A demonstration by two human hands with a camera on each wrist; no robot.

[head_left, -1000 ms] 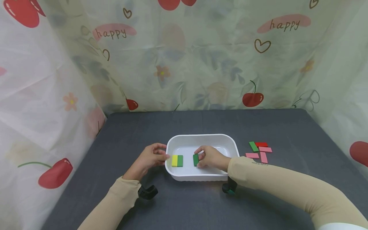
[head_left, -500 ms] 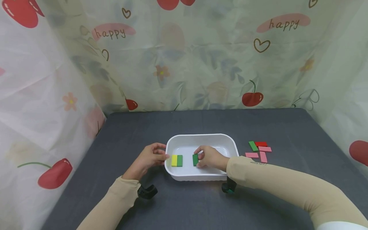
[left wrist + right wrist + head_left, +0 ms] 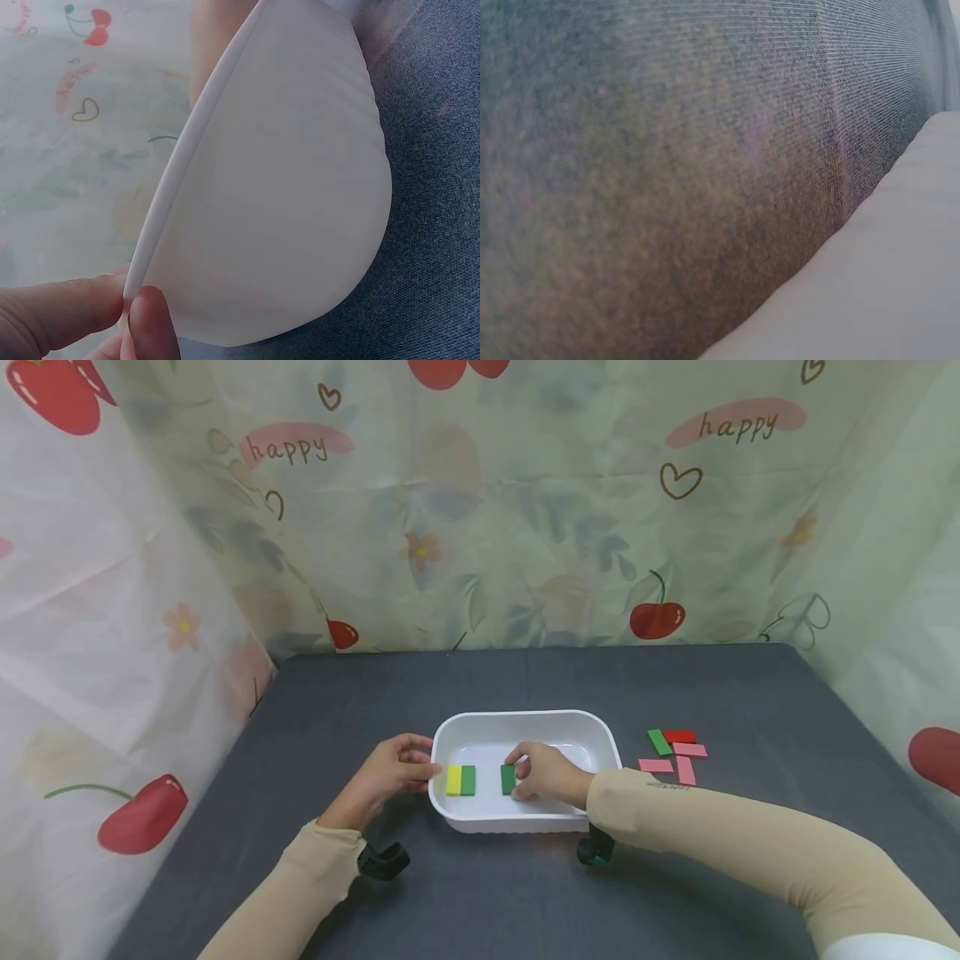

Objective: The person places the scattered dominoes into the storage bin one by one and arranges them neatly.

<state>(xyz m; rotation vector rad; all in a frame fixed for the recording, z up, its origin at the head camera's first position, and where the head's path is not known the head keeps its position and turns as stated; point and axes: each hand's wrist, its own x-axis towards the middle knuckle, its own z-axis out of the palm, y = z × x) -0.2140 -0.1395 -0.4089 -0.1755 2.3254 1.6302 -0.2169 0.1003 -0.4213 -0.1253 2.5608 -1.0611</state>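
Note:
A white rectangular plastic tray [image 3: 525, 823] stands on the dark table. My left hand [image 3: 384, 778] pinches its left rim between thumb and fingers; the left wrist view shows the rim [image 3: 169, 176] caught between the fingertips [image 3: 152, 322]. My right hand [image 3: 551, 772] reaches inside the tray and holds a dark green block [image 3: 507, 780] upright by its ends, low over the tray floor. To its left a yellow block [image 3: 453, 781] and a green block [image 3: 468, 781] stand side by side, touching. The right wrist view catches only the tray's outer wall [image 3: 877, 277] and tablecloth, with the hand hidden.
Right of the tray lies a loose group on the table: a green block [image 3: 659, 742], a red block [image 3: 679, 737] and several pink blocks [image 3: 686, 770]. A printed curtain [image 3: 495, 527] closes off the back and both sides of the table [image 3: 360, 693].
The right hand and its dark green block have shifted very slightly left. The left hand keeps its hold on the tray rim, and the other blocks stay put.

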